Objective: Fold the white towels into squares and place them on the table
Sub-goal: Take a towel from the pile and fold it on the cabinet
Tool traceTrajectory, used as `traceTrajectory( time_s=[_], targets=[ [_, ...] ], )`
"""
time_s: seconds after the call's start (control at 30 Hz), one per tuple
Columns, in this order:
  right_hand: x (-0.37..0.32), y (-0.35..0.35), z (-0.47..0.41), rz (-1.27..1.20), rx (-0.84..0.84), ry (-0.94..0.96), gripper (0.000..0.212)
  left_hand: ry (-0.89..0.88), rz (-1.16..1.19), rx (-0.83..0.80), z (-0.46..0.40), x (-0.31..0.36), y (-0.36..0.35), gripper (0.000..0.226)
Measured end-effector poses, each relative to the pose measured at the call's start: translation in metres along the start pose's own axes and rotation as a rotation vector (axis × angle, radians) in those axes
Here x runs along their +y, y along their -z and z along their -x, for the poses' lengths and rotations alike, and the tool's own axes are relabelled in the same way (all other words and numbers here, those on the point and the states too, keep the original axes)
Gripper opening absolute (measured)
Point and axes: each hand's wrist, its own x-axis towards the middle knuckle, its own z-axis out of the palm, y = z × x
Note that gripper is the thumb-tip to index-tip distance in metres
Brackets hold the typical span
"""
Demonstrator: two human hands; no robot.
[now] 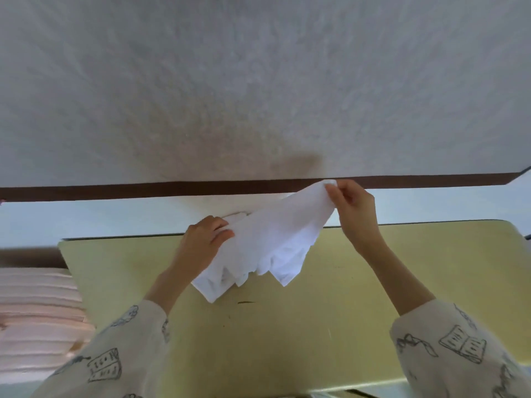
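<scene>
Towel (273, 242) count is one: a single white cloth, held up over the far edge of your yellow bench (316, 326), its lower corners hanging just above the top. Your left hand (205, 239) grips one bunched end, and your right hand (352, 205) pinches the opposite corner higher up. One pink folded stack (34, 317) sits left of the bench.

White towel (270, 242), crumpled, hanging stretched aslant above yellow table (373, 282)

head-worn view, facing down, table (373, 282) close
</scene>
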Motion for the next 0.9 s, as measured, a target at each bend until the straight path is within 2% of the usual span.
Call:
traceTrajectory(
  time_s=[0.1, 0.2, 0.37, 0.5, 0.63, 0.8, 0.9],
  targets=[
    [0.003, 0.033, 0.003, -0.009, 0.011, 0.017, 0.014, -0.032, -0.045, -0.03, 0.008, 0.02, -0.001, 0.02],
    [0.01, 0.066, 0.01, 0.025, -0.001, 0.033, 0.011, 0.013, -0.025, 0.025, 0.016, 0.048, -0.007, 0.021],
    [0.018, 0.124, 0.015, 0.063, -0.067, 0.017, 0.006, 0.116, 0.12, 0.174, 0.03, 0.1, -0.012, 0.016],
    [0.022, 0.159, 0.02, -0.032, -0.142, -0.068, 0.002, 0.12, 0.257, 0.178, 0.04, 0.128, -0.016, 0.004],
    [0.034, 0.178, 0.019, -0.017, -0.196, -0.125, 0.007, 0.134, 0.321, 0.108, 0.045, 0.141, -0.023, 0.01],
    [0.04, 0.178, 0.018, -0.035, -0.1, -0.115, 0.01, 0.155, 0.38, 0.18, 0.047, 0.154, -0.024, 0.006],
    [0.04, 0.182, 0.028, -0.103, -0.109, -0.118, 0.011, 0.16, 0.449, 0.146, 0.062, 0.156, -0.022, 0.009]
  ],
)
